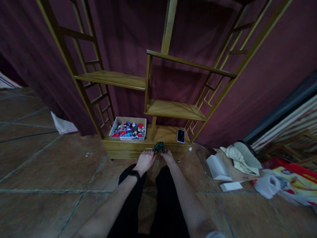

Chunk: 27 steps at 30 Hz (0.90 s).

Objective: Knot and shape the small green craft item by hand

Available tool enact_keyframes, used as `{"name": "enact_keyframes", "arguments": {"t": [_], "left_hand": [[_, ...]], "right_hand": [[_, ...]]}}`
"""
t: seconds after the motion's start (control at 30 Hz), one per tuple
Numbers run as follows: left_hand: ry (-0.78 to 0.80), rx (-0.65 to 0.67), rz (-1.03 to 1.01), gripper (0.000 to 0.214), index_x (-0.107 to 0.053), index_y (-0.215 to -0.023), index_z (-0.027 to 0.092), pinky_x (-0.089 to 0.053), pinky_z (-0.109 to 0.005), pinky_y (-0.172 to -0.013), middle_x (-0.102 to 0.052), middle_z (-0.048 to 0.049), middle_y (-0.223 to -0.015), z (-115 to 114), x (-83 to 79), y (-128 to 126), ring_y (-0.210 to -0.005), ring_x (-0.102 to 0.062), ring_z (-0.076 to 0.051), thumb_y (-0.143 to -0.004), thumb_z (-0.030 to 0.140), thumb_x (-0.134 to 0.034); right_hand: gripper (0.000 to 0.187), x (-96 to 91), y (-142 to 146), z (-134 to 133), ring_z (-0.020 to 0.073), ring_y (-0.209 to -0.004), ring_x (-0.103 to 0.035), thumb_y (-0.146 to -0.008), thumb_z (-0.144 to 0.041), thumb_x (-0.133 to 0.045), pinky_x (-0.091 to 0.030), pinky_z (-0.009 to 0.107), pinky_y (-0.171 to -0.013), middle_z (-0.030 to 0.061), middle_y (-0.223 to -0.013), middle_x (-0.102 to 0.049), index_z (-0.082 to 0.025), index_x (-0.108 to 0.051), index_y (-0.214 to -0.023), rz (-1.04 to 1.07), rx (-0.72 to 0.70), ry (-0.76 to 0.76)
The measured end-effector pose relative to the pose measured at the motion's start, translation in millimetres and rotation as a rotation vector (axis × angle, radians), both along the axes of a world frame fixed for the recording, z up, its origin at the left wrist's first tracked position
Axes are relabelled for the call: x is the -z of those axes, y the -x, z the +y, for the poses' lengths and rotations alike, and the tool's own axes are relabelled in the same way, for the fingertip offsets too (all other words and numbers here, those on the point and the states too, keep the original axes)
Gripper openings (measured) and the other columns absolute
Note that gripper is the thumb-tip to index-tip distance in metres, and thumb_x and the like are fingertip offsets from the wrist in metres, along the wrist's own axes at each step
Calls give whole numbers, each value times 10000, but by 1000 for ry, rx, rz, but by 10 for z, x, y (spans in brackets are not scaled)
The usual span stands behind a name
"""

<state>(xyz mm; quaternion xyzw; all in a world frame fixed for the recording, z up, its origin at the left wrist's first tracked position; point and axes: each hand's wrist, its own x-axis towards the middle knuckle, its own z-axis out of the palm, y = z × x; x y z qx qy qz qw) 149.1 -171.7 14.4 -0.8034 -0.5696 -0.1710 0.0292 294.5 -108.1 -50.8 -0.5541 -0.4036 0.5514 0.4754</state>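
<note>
Between my two hands is a small dark green crumpled piece (159, 147), shiny in places; whether it is cloth or wrapper I cannot tell. My left hand (146, 160) pinches its left side, and a dark band circles that wrist. On its right side, the fingers of my right hand (167, 156) are closed. Just behind the hands runs the low wooden drawer base (128, 145) of a shelf. An open cardboard box (116, 125) of small red, blue and white items (130, 129) stands on it, left of my hands. To their right lies a phone (180, 136).
The wooden shelf frame (175, 107) rises before a dark red curtain (128, 43). On the tiled floor at right are a white box (218, 168), a pale cloth (239, 158), a plastic bag (267, 185) and a red and yellow package (297, 180).
</note>
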Motion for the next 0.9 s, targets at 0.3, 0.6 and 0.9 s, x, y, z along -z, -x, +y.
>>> {"name": "enact_keyframes", "arguments": {"t": [0.3,0.6,0.9], "left_hand": [[99,-58,-67,340,-546,-896,145,-372,-299,-721,-618,-117,-843,60,54,38,-780,-577,-205,-859,385,-308],[310,-103,-597,253,-603,-848,174,-362,-215,-595,-634,-42,-726,240,207,154,-665,-578,-149,-764,384,-490],[482,-39,-1066,340,-579,-651,140,-378,-210,-513,-594,-9,-569,337,374,163,-492,-525,-113,-680,477,-535]], "right_hand": [[276,-18,12,-3,116,-584,-530,-457,-252,-656,-437,233,-538,-48,-602,-554,-185,-467,-647,24,22,-4],[271,-63,51,-11,87,-469,-473,-436,-320,-700,-406,221,-490,-54,-494,-504,-162,-516,-558,46,-85,42],[295,-56,76,-10,107,-511,-522,-447,-372,-708,-431,247,-545,-12,-566,-591,-140,-588,-585,53,-125,73]]}}
